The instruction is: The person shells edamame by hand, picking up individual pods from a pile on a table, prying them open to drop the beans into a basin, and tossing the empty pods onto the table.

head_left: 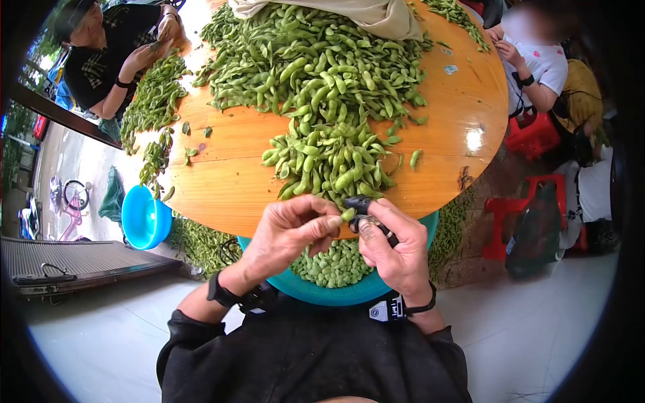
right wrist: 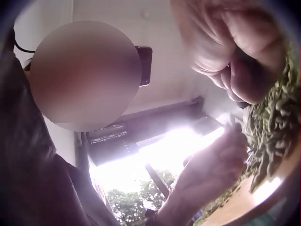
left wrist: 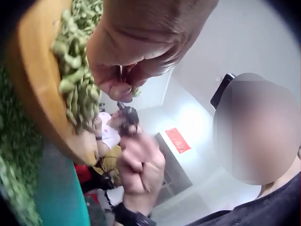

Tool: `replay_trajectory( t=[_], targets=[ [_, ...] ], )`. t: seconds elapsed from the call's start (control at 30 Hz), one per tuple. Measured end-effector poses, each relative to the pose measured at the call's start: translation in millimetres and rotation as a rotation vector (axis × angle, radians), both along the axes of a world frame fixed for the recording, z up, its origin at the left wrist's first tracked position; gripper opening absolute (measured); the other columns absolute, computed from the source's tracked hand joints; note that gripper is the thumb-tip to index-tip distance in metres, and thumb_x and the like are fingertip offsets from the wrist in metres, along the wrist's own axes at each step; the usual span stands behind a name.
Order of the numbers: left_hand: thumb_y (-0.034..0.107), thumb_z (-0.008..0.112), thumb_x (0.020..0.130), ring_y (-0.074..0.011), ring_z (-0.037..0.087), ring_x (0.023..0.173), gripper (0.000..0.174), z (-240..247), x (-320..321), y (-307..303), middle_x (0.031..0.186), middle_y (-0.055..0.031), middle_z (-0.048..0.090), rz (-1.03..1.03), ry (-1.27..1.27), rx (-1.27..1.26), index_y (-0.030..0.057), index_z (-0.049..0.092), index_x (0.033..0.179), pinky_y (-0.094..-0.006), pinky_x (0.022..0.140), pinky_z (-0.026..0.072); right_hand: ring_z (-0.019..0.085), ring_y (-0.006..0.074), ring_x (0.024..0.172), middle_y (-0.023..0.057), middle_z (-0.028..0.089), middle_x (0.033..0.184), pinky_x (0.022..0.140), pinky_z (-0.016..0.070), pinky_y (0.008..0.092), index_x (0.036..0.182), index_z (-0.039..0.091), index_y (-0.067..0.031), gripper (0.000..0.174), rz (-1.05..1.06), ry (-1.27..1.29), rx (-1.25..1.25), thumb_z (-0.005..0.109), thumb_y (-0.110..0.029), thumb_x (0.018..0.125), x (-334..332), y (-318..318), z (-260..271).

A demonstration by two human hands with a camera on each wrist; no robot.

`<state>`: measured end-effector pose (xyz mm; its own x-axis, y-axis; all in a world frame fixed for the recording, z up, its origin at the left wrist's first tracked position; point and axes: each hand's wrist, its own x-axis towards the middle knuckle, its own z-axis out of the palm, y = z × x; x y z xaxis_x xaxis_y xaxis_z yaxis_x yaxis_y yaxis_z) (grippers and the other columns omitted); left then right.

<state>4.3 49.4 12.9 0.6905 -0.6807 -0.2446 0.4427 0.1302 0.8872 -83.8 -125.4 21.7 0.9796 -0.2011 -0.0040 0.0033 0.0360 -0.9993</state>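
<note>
Over the near table edge, my left hand (head_left: pixel 290 228) pinches a green soybean pod (head_left: pixel 348 215) between thumb and fingertips. My right hand (head_left: pixel 398 252) meets it from the other side, its curled fingers at the pod's free end. Black coverings (head_left: pixel 359 203) show on the right fingers. In the left wrist view a bit of green (left wrist: pixel 137 91) peeks out beside the left fingertips. Under both hands stands a teal basin (head_left: pixel 359 295) holding shelled green beans (head_left: pixel 332 265). A large heap of pods (head_left: pixel 329 158) lies on the table just beyond the hands.
The round wooden table (head_left: pixel 232 151) also bears a beige cloth (head_left: pixel 376 19) and a smaller pod pile (head_left: pixel 151 101). People sit at left and right. A blue basin (head_left: pixel 146 217) stands at left, red stools (head_left: pixel 534 134) at right. More pods (head_left: pixel 201 243) lie on the floor.
</note>
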Motion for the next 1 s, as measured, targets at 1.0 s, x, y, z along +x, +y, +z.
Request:
replay_trajectory(
  t=[1.0],
  targets=[
    [0.013, 0.06, 0.099, -0.0082, 0.061, 0.059, 0.014, -14, -26, -15, 0.078, -0.0062, 0.066, 0.052, -0.281, 0.206, -0.0007, 0.06, 0.101, -0.0219, 0.048, 0.0442, 0.061, 0.0214, 0.064, 0.0097, 0.06, 0.086, 0.056, 0.0481, 0.031, 0.102, 0.063, 0.0048, 0.017, -0.112, -0.253, -0.465, 0.063, 0.003, 0.085, -4, 5, -18]
  ],
)
